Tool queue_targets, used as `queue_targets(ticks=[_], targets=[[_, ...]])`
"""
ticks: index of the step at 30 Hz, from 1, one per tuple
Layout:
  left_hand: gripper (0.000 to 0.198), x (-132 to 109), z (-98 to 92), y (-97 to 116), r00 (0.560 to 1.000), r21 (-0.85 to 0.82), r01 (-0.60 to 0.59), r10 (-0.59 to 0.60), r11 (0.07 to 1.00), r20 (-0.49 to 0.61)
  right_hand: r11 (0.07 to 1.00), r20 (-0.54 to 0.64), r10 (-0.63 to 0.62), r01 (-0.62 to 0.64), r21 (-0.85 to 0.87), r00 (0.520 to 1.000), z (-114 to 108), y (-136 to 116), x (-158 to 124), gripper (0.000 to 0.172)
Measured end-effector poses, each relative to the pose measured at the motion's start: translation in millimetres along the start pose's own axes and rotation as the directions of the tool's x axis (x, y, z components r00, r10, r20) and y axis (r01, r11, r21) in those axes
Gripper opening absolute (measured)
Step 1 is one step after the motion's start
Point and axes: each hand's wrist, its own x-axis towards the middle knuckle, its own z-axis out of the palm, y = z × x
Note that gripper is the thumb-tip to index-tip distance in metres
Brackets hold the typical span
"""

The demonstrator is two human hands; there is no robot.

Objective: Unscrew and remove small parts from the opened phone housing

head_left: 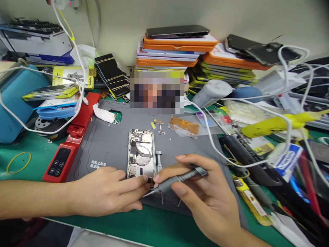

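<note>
An opened phone (141, 153) lies face down on a grey work mat (108, 144), its inner boards and coil showing. My right hand (205, 199) is closed around a grey precision screwdriver (177, 180), whose tip points left at the phone's near corner. My left hand (108, 190) rests on the mat at the phone's near left, its fingers pinched on a small dark part (150, 180) right where the driver tip meets it. A short metal tool (158, 159) stands beside the phone's right edge.
A red device (70, 147) lies along the mat's left edge. Small screws and a brass-coloured flex piece (185, 125) sit behind the phone. Stacks of orange phone cases (177, 51), white cables (257, 137), a yellow tool (277, 125) and clutter crowd the back and right.
</note>
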Motion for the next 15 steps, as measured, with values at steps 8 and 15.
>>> queue_targets(ticks=[8, 15], targets=[[0.033, 0.3, 3.1, 1.1, 1.0, 0.021, -0.005, 0.005, 1.0, -0.018, 0.998, -0.252, 0.045, -0.052, -0.021, 0.967, -12.5, -2.2, 14.2, 0.04], [0.035, 0.4, 2.4, 1.9, 1.0, 0.016, 0.014, -0.014, 1.0, 0.019, 0.925, -0.161, -0.232, 0.166, -0.343, 0.959, -10.9, 13.5, 6.6, 0.054]])
